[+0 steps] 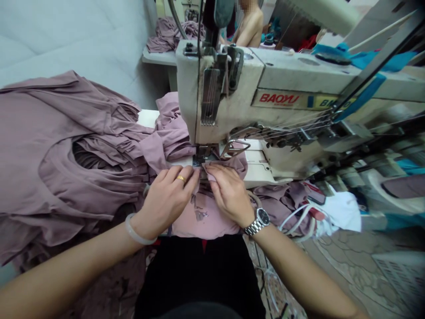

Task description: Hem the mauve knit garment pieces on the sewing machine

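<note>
Mauve garment fabric [172, 135] lies on the bed of a white sewing machine [222, 110] and runs under its needle area [202, 153]. Just left of the needle, my left hand [171, 192], with a gold ring and a pale bangle, presses its closed fingers on the fabric edge. On the other side my right hand [229, 190], wearing a metal watch [262, 216], pinches the fabric between thumb and fingers. Below both hands a pink cloth [206, 223] with a worn dark patch covers the front edge. My fingers partly hide the fabric at the needle.
A large heap of mauve garments [36, 119] fills the left side. Right of the machine bed are more mauve cloth [282, 201] and a white cloth [341, 210] with straps. Threads run along the machine arm. Another person [250, 26] sits behind, near another mauve pile [166, 35].
</note>
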`<move>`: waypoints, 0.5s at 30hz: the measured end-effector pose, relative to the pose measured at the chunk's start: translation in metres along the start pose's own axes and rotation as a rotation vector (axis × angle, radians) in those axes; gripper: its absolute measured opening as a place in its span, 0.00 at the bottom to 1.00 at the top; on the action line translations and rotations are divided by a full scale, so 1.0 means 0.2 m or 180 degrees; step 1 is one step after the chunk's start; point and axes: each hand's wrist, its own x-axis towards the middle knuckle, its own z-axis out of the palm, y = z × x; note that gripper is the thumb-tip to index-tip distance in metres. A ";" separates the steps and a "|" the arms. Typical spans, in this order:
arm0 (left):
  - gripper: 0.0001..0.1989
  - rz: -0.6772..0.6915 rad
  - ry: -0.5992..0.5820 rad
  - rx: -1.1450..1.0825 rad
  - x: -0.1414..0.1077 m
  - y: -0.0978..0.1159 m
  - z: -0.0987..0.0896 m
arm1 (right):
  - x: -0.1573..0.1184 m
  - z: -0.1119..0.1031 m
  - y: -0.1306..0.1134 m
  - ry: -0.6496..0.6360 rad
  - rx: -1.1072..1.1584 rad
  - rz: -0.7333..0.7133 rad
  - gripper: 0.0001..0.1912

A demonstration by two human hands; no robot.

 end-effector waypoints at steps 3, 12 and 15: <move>0.21 -0.0028 -0.0005 -0.0019 0.01 0.01 0.01 | -0.01 0.01 -0.01 -0.0043 -0.0233 -0.0151 0.14; 0.20 -0.0112 -0.0031 -0.0186 0.02 0.02 0.04 | -0.01 0.00 -0.03 -0.0361 -0.1010 -0.0616 0.15; 0.21 -0.0097 -0.0007 -0.0235 0.02 0.02 0.04 | 0.00 0.00 -0.04 -0.0415 -0.1168 -0.0701 0.15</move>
